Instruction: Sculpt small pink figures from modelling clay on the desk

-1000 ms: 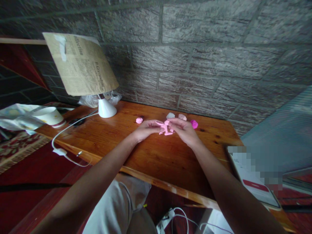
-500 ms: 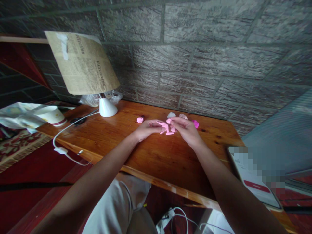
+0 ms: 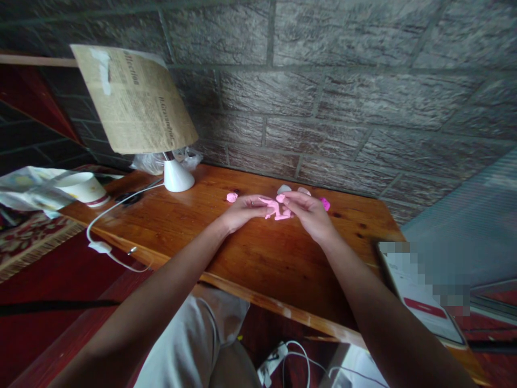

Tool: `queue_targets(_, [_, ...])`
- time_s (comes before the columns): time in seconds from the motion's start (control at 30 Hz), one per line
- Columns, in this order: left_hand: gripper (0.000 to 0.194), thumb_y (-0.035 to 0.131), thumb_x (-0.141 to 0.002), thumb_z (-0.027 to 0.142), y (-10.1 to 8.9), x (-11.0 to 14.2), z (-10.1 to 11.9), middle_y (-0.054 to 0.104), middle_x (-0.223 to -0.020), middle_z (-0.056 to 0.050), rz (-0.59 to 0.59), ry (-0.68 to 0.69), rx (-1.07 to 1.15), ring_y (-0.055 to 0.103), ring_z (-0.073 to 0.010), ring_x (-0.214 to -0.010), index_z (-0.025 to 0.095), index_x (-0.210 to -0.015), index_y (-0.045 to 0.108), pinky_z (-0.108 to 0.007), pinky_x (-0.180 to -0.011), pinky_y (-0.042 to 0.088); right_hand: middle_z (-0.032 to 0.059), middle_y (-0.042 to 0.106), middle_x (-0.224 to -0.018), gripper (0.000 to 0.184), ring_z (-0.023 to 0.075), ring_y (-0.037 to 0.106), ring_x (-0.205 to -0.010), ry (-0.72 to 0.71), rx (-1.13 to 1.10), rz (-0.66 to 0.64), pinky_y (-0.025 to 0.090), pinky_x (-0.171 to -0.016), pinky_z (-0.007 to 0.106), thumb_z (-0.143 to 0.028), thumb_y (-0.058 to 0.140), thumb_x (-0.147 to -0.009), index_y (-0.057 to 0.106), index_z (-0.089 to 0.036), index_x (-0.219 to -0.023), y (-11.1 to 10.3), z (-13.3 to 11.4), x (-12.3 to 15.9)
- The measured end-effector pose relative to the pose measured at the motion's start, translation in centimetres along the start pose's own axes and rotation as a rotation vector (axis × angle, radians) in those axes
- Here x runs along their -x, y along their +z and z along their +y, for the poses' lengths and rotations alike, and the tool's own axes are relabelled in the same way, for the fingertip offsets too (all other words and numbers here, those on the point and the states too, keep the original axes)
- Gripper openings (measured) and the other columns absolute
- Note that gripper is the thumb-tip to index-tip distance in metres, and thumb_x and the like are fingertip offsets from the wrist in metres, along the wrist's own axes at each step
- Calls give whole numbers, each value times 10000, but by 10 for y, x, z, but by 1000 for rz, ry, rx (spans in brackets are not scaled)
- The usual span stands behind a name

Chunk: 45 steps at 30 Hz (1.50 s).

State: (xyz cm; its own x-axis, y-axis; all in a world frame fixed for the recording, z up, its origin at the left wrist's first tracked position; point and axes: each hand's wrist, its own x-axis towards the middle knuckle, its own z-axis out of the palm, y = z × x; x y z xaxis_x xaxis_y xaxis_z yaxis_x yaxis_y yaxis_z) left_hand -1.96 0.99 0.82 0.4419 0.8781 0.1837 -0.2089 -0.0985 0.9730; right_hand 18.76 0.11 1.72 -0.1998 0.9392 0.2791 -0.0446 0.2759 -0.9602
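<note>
Between my two hands is a soft pink modelling-clay figure [image 3: 276, 208] with thin, bent limbs. My left hand [image 3: 242, 212] is closed on its left side, thumb in front and fingers behind. A small pink lump of clay [image 3: 280, 198] sits between the fingertips of my right hand [image 3: 310, 213], right by the figure's upper end; whether they are joined I cannot tell. Behind my right hand lie a whitish lump [image 3: 284, 188], a pale pink lump [image 3: 304, 191] and a magenta lump [image 3: 325, 204]. Another pink lump [image 3: 231, 197] rests beyond my left hand.
On the wooden table [image 3: 258, 269] a lamp [image 3: 177, 178] with a printed paper shade stands at the left, its white cord [image 3: 97, 215] hanging over the edge. Farther left is a paper cup [image 3: 84, 188]. A tablet [image 3: 420, 296] lies at the right. A stone wall rises behind.
The view has shifted slightly. Both hands keep their hold on the pink clay, and the figure has turned or bent a little between them.
</note>
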Motion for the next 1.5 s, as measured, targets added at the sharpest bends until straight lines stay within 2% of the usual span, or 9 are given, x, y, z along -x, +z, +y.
queue_targets(0.2, [303,859,-717,296,-1,0,0,774,-942,-72,-24,1,-26,672,-158,-851,146,-971,784,-311,-866,479,37,786,-1002,373,178,725,-845,6,-2,-16,555,-725,299,-495,810,-756,771,-246,-1031,2,-1,1])
queue_targets(0.6, [242,854,-724,295,-1,1,0,771,-871,-57,-21,15,-61,672,-160,-820,140,-896,784,-318,-866,477,50,784,-1028,374,205,740,-891,-10,65,-50,590,-822,357,-501,782,-789,775,-244,-1061,0,2,1])
queue_targets(0.87, [310,879,-687,316,0,4,3,781,-913,-70,-5,-12,-61,680,-167,-842,138,-923,786,-322,-866,475,49,784,-1094,346,212,744,-922,-35,54,-88,587,-893,396,-475,781,-799,789,-258,-1068,-1,2,3])
queue_targets(1.0, [324,884,-677,307,-1,4,2,778,-900,-70,1,-19,-71,684,-174,-832,133,-931,783,-338,-877,478,46,792,-1059,360,215,745,-908,-29,55,-86,598,-867,393,-496,792,-774,795,-256,-1043,1,1,4])
queue_targets(1.13, [311,881,-681,295,0,1,1,766,-869,-52,7,22,-32,669,-154,-805,138,-928,775,-326,-865,476,48,791,-1056,387,194,734,-823,-30,71,-76,595,-733,339,-491,779,-782,778,-259,-1091,0,-1,3])
queue_targets(1.23, [297,870,-692,284,-1,-2,-1,751,-829,-36,53,86,8,646,-130,-748,136,-924,758,-321,-849,479,54,786,-1065,451,176,716,-731,-30,102,15,566,-641,312,-493,758,-796,734,-266,-1186,-7,0,-1])
queue_targets(1.3, [324,880,-671,260,-3,-4,-3,750,-838,-29,104,106,42,649,-127,-739,143,-938,741,-320,-842,484,57,782,-1053,427,175,709,-696,-28,149,124,560,-627,316,-507,722,-814,735,-253,-1157,-14,3,-4])
queue_targets(1.4, [407,895,-633,220,-6,-5,-6,755,-911,-31,176,104,78,669,-135,-793,162,-996,719,-323,-863,490,63,782,-1022,287,199,718,-745,-57,329,231,579,-723,361,-461,714,-810,772,-227,-965,-22,9,-6])
queue_targets(1.5, [497,884,-640,206,-7,-4,-6,746,-1019,-55,207,114,56,672,-154,-889,177,-1104,708,-341,-913,491,56,790,-958,176,222,724,-809,-83,547,141,568,-830,396,-355,749,-780,776,-235,-905,-22,14,-4])
